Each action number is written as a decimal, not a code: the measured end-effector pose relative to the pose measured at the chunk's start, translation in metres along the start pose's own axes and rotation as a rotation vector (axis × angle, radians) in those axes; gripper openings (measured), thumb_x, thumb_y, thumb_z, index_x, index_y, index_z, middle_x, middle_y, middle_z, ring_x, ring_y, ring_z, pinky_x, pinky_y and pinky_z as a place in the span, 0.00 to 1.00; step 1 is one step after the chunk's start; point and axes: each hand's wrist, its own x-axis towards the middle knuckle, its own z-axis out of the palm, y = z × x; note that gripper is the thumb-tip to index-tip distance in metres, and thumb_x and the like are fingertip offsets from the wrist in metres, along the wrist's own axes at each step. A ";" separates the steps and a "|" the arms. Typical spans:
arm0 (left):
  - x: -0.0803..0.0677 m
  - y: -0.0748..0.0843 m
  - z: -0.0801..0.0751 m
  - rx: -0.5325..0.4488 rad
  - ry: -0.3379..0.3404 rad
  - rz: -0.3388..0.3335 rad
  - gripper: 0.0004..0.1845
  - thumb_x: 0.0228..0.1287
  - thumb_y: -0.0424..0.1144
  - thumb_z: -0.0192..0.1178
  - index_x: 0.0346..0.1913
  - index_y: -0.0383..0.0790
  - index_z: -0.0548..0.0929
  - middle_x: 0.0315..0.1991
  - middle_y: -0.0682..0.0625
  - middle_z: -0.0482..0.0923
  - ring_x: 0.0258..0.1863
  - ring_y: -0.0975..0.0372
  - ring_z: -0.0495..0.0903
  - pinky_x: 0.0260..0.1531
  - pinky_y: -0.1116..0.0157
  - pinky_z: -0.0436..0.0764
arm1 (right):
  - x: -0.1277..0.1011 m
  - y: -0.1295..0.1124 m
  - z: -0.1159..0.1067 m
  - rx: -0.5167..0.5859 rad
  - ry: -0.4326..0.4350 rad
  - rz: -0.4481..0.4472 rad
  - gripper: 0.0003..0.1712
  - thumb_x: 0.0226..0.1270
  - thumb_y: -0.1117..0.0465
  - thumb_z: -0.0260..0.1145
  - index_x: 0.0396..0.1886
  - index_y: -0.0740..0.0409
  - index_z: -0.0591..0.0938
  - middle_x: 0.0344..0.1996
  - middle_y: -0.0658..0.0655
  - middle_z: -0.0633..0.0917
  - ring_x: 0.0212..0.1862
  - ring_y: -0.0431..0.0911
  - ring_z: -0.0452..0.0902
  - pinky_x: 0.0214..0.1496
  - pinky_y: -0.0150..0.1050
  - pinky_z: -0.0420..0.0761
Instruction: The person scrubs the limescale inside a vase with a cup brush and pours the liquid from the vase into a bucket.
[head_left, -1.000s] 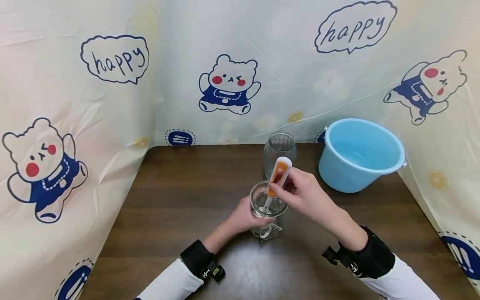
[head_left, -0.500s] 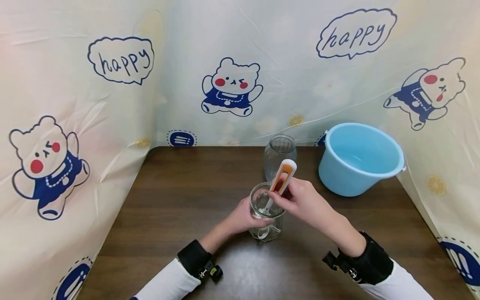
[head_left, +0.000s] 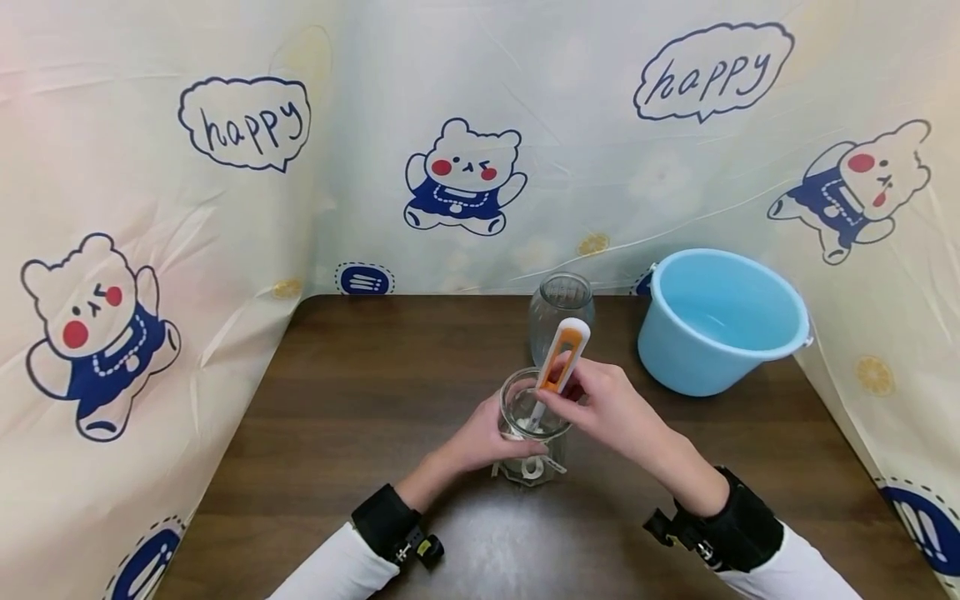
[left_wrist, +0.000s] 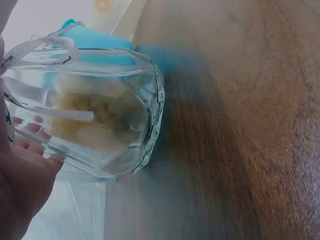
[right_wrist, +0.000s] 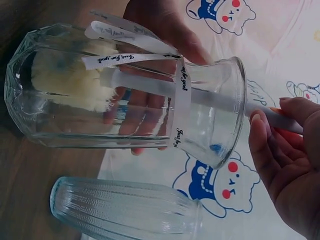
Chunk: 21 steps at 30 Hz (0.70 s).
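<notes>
My left hand (head_left: 480,437) grips a clear glass vase (head_left: 528,473) around its upper part. The vase stands near upright on the table, with a white printed ribbon (right_wrist: 182,100) tied about its neck. My right hand (head_left: 611,408) pinches the white and orange handle of a bottle brush (head_left: 567,337) between thumb and fingers, above the vase's mouth. The brush's pale shaft slants down through the opening. Its cream, sponge-like head (right_wrist: 70,75) lies inside, near the bottom, as the right wrist view shows. Through the glass, left-hand fingers (right_wrist: 135,110) appear on the vase's far side.
Just behind the held vase stands a second, ribbed glass vase (right_wrist: 125,205). A light blue bucket (head_left: 682,358) stands at the back right of the brown wooden table (head_left: 360,392). Printed cloth (head_left: 465,67) hangs around the back and sides.
The brush handle has tilted a little to the right, and my right hand sits slightly lower. The ribbon ends on the held vase have shifted. The head view has tipped slightly upward.
</notes>
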 end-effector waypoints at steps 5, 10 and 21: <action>-0.004 0.003 -0.005 0.059 0.010 0.018 0.48 0.51 0.34 0.82 0.75 0.49 0.68 0.69 0.52 0.75 0.67 0.50 0.76 0.68 0.50 0.73 | 0.001 0.001 -0.002 -0.024 0.064 -0.039 0.17 0.59 0.71 0.78 0.46 0.61 0.82 0.34 0.52 0.88 0.31 0.37 0.82 0.31 0.31 0.84; -0.014 0.002 -0.014 0.148 0.030 0.017 0.48 0.50 0.40 0.84 0.75 0.43 0.70 0.69 0.48 0.75 0.68 0.47 0.74 0.68 0.55 0.73 | 0.004 -0.003 -0.012 -0.031 0.142 -0.086 0.17 0.59 0.73 0.77 0.46 0.61 0.83 0.35 0.53 0.89 0.31 0.37 0.82 0.31 0.28 0.83; -0.033 -0.005 -0.039 0.461 0.092 0.218 0.28 0.86 0.51 0.37 0.68 0.35 0.76 0.63 0.43 0.80 0.65 0.53 0.77 0.65 0.52 0.75 | 0.009 -0.024 -0.055 0.022 0.366 -0.144 0.12 0.73 0.60 0.71 0.47 0.66 0.85 0.32 0.55 0.89 0.27 0.35 0.84 0.31 0.25 0.82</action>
